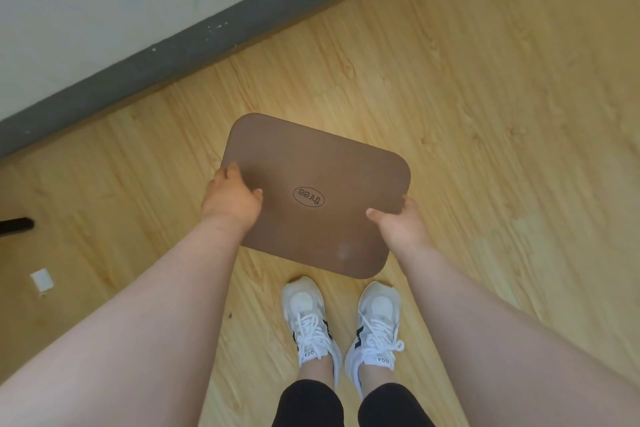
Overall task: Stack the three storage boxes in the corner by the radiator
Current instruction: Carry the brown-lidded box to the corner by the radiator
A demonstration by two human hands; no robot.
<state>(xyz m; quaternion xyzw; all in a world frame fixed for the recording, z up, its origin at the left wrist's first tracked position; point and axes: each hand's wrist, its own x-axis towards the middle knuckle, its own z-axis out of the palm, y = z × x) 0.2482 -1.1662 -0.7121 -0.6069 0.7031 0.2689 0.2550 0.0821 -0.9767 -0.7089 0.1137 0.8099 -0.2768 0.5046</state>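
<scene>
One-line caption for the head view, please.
Both hands, left and right, hold a brown box above the wooden floor.

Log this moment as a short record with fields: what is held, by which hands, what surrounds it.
held item: brown storage box, flat lid up, oval logo on top
left hand: grip on the box's left edge, thumb on the lid
right hand: grip on the box's right edge, thumb on the lid
box position: carried above the wood floor, in front of the white sneakers
backdrop: pale wall with grey baseboard
other boxes, radiator: not in view
stack: not yet visible
</scene>
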